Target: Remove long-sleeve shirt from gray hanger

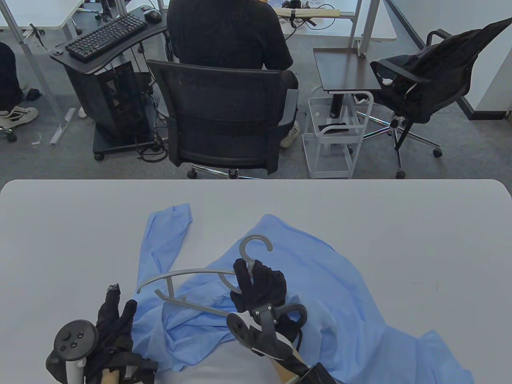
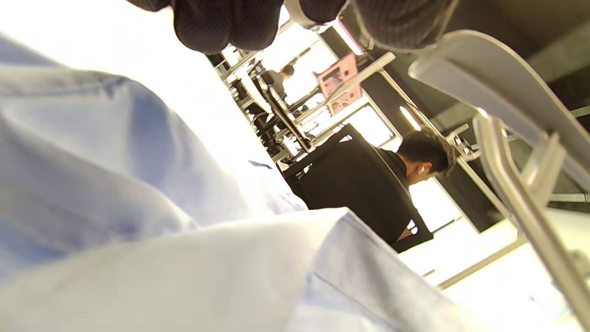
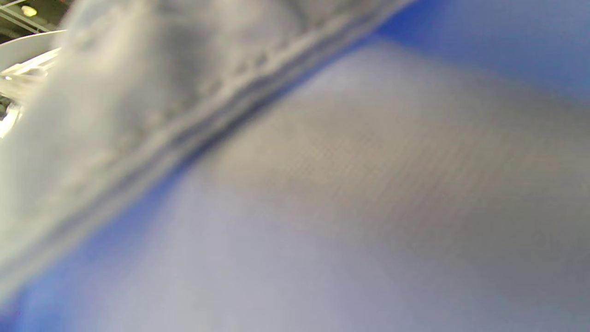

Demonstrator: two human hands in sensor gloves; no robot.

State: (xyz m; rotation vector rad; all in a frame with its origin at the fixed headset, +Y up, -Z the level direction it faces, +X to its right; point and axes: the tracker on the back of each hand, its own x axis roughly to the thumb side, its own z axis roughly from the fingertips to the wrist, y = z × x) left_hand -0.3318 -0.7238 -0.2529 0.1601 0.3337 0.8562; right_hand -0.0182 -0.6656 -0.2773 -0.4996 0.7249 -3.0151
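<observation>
The right hand (image 1: 256, 286) has its grip closed around the neck of the gray hanger (image 1: 192, 280), lifting its freed left arm above the long-sleeve shirt (image 1: 320, 280) crumpled on the counter (image 1: 80, 224); the left hand (image 1: 116, 320), fingers spread, rests at the cloth's edge, likely steadying it.

Hanger (image 1: 200, 280) lies on shirt (image 1: 328, 288), on table (image 1: 400, 224)
</observation>
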